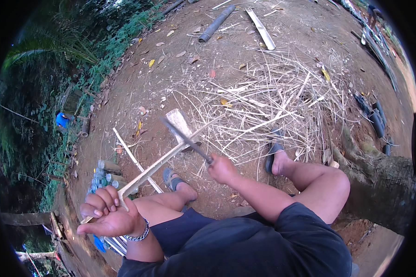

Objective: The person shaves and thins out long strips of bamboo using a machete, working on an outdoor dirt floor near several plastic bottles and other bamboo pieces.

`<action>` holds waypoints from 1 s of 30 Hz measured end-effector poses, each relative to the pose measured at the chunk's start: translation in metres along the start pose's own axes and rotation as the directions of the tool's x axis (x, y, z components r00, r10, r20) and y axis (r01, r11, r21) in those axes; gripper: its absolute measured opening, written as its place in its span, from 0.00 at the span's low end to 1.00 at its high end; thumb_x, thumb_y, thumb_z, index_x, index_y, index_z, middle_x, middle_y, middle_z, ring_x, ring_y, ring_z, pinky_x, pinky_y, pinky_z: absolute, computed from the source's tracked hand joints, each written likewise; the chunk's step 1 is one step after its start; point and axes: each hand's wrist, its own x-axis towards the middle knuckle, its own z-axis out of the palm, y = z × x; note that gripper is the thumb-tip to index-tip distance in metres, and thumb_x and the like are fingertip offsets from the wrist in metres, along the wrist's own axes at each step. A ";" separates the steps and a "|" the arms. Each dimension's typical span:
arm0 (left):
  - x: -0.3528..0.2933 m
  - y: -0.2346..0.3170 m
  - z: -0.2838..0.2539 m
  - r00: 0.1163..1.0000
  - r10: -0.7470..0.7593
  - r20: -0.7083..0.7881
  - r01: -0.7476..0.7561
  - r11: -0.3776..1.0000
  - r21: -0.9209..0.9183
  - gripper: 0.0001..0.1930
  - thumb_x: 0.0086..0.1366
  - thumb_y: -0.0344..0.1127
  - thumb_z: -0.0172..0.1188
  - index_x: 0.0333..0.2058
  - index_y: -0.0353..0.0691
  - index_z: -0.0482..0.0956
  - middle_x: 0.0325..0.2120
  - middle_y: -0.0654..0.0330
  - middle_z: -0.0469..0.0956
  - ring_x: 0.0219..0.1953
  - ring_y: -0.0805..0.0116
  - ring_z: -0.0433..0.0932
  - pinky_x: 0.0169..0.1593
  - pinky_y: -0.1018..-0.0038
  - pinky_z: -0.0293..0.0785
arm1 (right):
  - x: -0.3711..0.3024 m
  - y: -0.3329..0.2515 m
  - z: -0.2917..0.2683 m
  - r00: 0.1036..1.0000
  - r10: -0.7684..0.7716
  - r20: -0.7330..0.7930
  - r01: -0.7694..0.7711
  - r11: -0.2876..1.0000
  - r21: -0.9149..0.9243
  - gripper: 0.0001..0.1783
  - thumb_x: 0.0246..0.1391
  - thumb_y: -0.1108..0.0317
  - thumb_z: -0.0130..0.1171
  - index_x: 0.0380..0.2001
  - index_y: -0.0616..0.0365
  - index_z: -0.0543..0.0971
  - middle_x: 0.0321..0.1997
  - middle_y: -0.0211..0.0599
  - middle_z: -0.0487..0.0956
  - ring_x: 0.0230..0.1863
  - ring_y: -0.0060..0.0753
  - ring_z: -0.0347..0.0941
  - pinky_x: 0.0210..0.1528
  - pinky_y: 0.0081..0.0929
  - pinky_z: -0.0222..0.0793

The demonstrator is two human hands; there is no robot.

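My left hand, with a braided bracelet at its wrist, is closed around the near end of a long, pale split bamboo strip. The strip slants up and right across a wooden block on the ground. In my right hand is the handle of a long-bladed knife. Its dark blade points up and left, crossing over the strip beside the block; whether it touches the strip I cannot tell. Another pale strip lies on the dirt to the left of the block.
Thin shavings pile up beyond my feet. A dark bamboo tube and a split half lie farther off. Cut tube sections are stacked at left. A thick root rises at right, near dark tubes.
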 end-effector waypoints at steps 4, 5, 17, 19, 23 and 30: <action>0.007 -0.005 -0.006 0.996 0.025 -0.087 -0.018 0.997 0.081 0.29 0.68 0.66 0.40 0.20 0.47 0.56 0.15 0.69 0.51 0.15 0.78 0.48 0.20 0.81 0.48 | 0.027 0.041 -0.008 0.997 0.040 -0.064 -0.046 0.993 -0.105 0.14 0.53 0.67 0.55 0.44 0.54 0.74 0.34 0.46 0.80 0.37 0.51 0.78 0.43 0.46 0.73; 0.009 -0.001 -0.009 0.995 0.026 -0.100 -0.016 0.995 0.102 0.29 0.68 0.66 0.41 0.20 0.47 0.56 0.15 0.69 0.51 0.15 0.78 0.48 0.20 0.80 0.48 | 0.016 0.012 -0.002 0.999 0.043 -0.004 -0.043 0.996 -0.080 0.14 0.53 0.67 0.55 0.44 0.54 0.74 0.34 0.47 0.80 0.37 0.52 0.78 0.43 0.47 0.73; 0.033 -0.014 -0.013 0.998 0.014 -0.056 -0.007 0.994 0.112 0.26 0.66 0.63 0.48 0.21 0.48 0.59 0.16 0.70 0.52 0.16 0.80 0.50 0.20 0.82 0.47 | 0.091 0.065 -0.012 0.980 0.197 -0.029 -0.198 0.980 -0.021 0.14 0.56 0.65 0.53 0.44 0.57 0.74 0.40 0.48 0.80 0.42 0.50 0.78 0.46 0.46 0.73; 0.038 -0.016 -0.009 0.996 0.036 -0.083 -0.025 0.990 0.135 0.26 0.66 0.61 0.50 0.21 0.48 0.59 0.16 0.70 0.53 0.16 0.79 0.51 0.20 0.82 0.48 | 0.086 0.030 -0.005 0.999 -0.007 -0.053 0.001 0.993 -0.119 0.13 0.56 0.65 0.53 0.44 0.57 0.74 0.40 0.49 0.80 0.41 0.50 0.78 0.45 0.46 0.73; 0.053 -0.018 -0.008 0.999 -0.012 0.043 0.009 0.998 0.069 0.24 0.67 0.59 0.52 0.22 0.47 0.60 0.16 0.70 0.54 0.16 0.79 0.53 0.20 0.81 0.48 | 0.095 0.023 -0.001 0.999 -0.002 -0.053 -0.001 0.999 -0.052 0.15 0.55 0.66 0.54 0.45 0.57 0.74 0.36 0.49 0.80 0.39 0.49 0.78 0.44 0.46 0.74; 0.077 -0.023 -0.030 0.989 -0.083 0.125 0.072 0.994 0.084 0.29 0.70 0.63 0.37 0.22 0.43 0.63 0.16 0.67 0.56 0.16 0.77 0.53 0.20 0.81 0.52 | 0.156 0.109 -0.008 0.962 0.264 -0.072 -0.267 0.963 -0.036 0.16 0.54 0.66 0.56 0.46 0.57 0.75 0.40 0.45 0.79 0.44 0.46 0.78 0.49 0.43 0.72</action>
